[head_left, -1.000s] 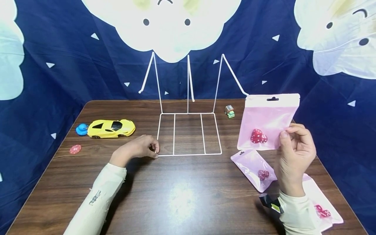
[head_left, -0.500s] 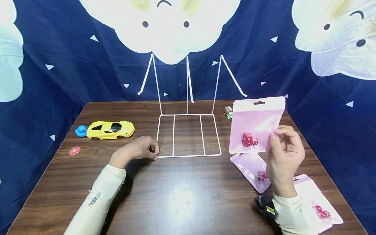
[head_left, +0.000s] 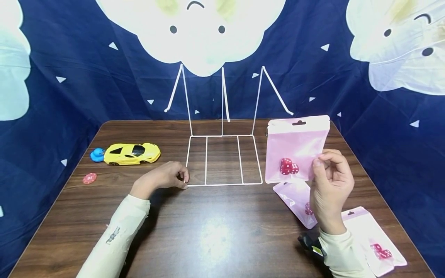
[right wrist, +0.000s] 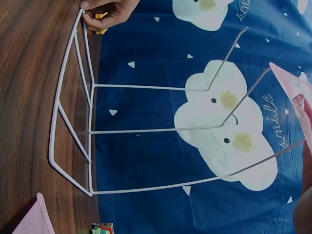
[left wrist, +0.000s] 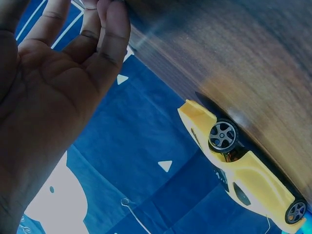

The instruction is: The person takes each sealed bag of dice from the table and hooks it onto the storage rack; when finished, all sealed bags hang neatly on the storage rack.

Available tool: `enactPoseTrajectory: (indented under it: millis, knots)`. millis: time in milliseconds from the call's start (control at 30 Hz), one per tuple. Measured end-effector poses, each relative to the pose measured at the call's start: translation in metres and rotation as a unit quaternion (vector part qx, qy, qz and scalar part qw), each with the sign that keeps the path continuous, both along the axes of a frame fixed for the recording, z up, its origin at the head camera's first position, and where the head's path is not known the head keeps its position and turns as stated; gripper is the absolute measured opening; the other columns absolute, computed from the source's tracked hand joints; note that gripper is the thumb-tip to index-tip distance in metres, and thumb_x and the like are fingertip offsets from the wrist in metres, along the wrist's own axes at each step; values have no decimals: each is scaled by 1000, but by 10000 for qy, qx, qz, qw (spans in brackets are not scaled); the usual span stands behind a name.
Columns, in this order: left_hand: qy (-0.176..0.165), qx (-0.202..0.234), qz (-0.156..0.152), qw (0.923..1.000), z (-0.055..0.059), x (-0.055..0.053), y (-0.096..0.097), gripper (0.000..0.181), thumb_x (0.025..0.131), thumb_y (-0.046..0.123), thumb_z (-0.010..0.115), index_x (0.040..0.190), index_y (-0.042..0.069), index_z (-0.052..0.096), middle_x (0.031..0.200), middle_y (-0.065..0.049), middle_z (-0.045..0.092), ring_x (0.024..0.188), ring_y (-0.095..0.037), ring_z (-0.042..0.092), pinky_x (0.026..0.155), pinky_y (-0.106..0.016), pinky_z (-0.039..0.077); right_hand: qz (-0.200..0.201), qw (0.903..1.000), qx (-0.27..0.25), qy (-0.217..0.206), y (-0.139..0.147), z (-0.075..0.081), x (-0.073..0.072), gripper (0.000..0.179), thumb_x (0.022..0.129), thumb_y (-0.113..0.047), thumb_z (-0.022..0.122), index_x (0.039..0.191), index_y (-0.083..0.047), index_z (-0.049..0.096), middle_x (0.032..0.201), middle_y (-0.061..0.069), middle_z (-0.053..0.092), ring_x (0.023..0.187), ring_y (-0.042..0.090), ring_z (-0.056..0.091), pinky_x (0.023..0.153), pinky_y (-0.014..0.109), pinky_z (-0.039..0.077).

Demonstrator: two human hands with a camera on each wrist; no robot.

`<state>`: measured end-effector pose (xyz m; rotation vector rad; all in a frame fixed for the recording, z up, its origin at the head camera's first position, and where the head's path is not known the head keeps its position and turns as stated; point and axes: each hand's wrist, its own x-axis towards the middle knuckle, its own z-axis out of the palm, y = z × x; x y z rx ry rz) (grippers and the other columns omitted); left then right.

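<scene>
In the head view my right hand (head_left: 332,189) pinches the right edge of a pink zip bag (head_left: 295,143) between thumb and fingers. The bag hangs upright above the table, its hang hole at the top and red dice (head_left: 287,166) at the bottom. A white wire display rack (head_left: 222,185) stands mid-table, with three arms rising at its back, each ending in a hook. At its front left corner, my left hand (head_left: 165,178) grips the wire with curled fingers. The held bag is right of the rack, near its right hook (head_left: 290,113).
Another pink bag (head_left: 292,200) lies partly behind my right hand, and a third bag (head_left: 361,224) lies at the right edge. To the left are a yellow toy car (head_left: 132,153), a blue duck (head_left: 97,155) and a red chip (head_left: 89,178). A tiny toy truck (right wrist: 102,228) shows in the right wrist view.
My right hand has moved left with the bag, toward the rack, and the bag now covers the tiny truck in the head view. My left hand has stayed at the rack's corner.
</scene>
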<state>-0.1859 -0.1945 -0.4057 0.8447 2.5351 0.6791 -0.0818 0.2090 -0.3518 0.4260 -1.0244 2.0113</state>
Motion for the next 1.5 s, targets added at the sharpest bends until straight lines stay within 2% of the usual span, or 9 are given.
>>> enactPoseTrajectory:
  millis: [567, 800, 1033, 1233, 1500]
  knots:
    - [55, -23, -18, 10000, 3, 1, 2, 21, 84, 7, 89, 81, 14, 70, 82, 5, 63, 80, -12, 55, 76, -33, 47, 225, 9997, 134, 9, -9, 0, -4, 9, 90, 29, 59, 97, 24, 61, 97, 19, 59, 60, 15, 49, 54, 20, 44]
    - [49, -11, -33, 10000, 2, 0, 2, 21, 84, 7, 88, 81, 14, 69, 81, 5, 62, 79, -12, 55, 76, -33, 47, 241, 9992, 318, -50, -14, -1, -9, 13, 90, 29, 56, 98, 23, 63, 97, 17, 60, 71, 16, 52, 61, 20, 46]
    - [43, -34, -60, 10000, 0, 0, 1, 20, 84, 7, 89, 81, 14, 70, 81, 6, 62, 78, -11, 55, 75, -32, 47, 389, 9981, 463, -113, -20, -2, -11, 16, 90, 29, 55, 98, 19, 65, 95, 15, 59, 68, 15, 51, 60, 19, 45]
    - [73, 11, -74, 9999, -1, 1, -1, 21, 84, 7, 89, 81, 14, 69, 82, 6, 62, 79, -11, 54, 75, -32, 47, 422, 9984, 383, -54, -27, 1, -13, 17, 89, 29, 55, 97, 19, 65, 97, 16, 60, 77, 16, 55, 64, 19, 47]
    - [48, 16, -21, 10000, -1, 0, -1, 21, 84, 7, 88, 81, 14, 69, 82, 5, 62, 80, -12, 55, 76, -33, 47, 509, 9975, 489, -68, -38, 8, -14, 16, 90, 27, 55, 98, 18, 66, 98, 15, 59, 77, 15, 54, 64, 19, 46]
